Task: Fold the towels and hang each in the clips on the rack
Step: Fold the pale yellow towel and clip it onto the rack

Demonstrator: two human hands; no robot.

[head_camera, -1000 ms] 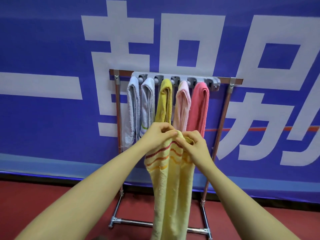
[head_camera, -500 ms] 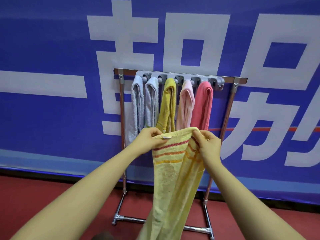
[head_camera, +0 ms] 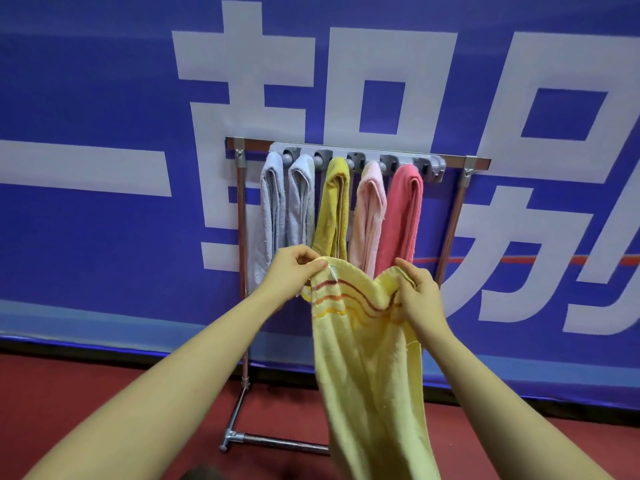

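A pale yellow towel (head_camera: 370, 368) with red and orange stripes near its top hangs in front of me. My left hand (head_camera: 294, 270) pinches its top left corner and my right hand (head_camera: 417, 292) grips its top right edge, so the top edge sags between them. Behind it stands the metal rack (head_camera: 453, 216) with a grey clip bar (head_camera: 367, 154). Several folded towels hang from the clips: two grey (head_camera: 273, 209) (head_camera: 301, 199), a mustard one (head_camera: 334, 206), a light pink one (head_camera: 370, 209) and a coral one (head_camera: 401, 213). The rightmost clip (head_camera: 433, 169) holds nothing.
A blue banner (head_camera: 104, 237) with large white characters covers the wall right behind the rack. The floor (head_camera: 69, 393) is red. The rack's base bar (head_camera: 277, 441) lies across the floor below the yellow towel.
My hands have moved apart, spreading the yellow towel's top edge from a bunched state to stretched out wide. The view has shifted closer to the rack.
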